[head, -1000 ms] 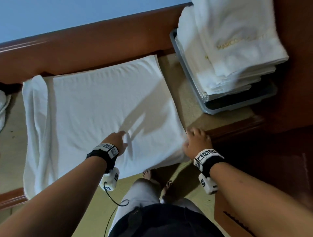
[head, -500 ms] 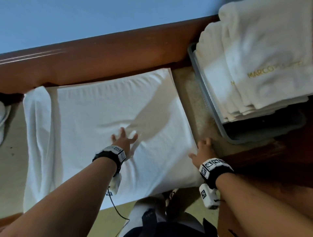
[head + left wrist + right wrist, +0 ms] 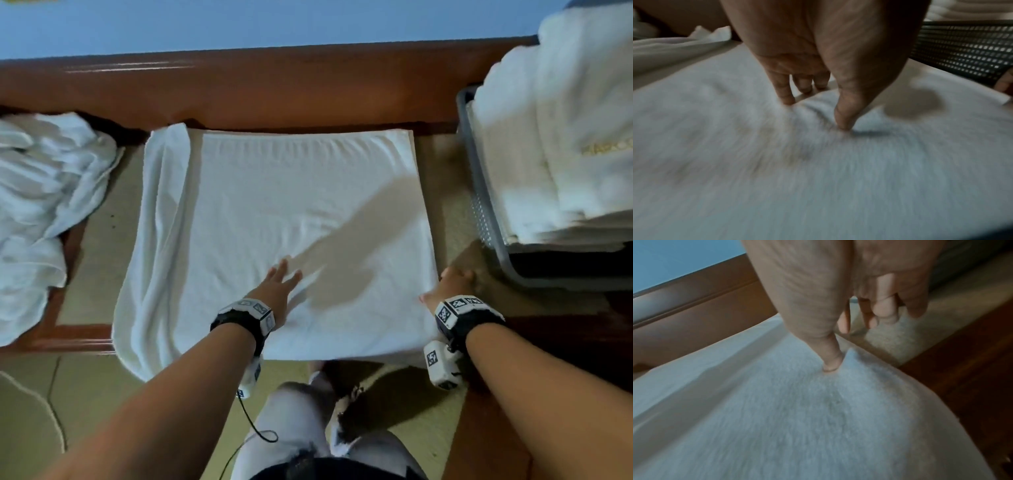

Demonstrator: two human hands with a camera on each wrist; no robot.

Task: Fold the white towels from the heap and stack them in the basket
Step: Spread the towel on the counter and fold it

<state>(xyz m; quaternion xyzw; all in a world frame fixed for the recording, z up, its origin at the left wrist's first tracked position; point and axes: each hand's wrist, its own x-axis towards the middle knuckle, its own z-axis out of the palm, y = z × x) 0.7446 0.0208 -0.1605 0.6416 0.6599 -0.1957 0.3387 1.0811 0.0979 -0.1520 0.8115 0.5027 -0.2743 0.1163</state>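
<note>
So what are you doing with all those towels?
A person is folding a white towel spread out on the low table. The left hand lies flat on the towel's middle with straight fingers, while the right hand is at its right edge, thumb pressing on top. A heap of unfolded towels waits on the left, and folded towels are already piled in the grey basket on the right. This one isn't finished yet.

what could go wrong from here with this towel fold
The towel's left flap is bunched, so another fold may trap wrinkles. Its near edge overhangs the platform, so it might slide off when the left hand lifts. The basket stack already rises above the rim and could topple.
</note>
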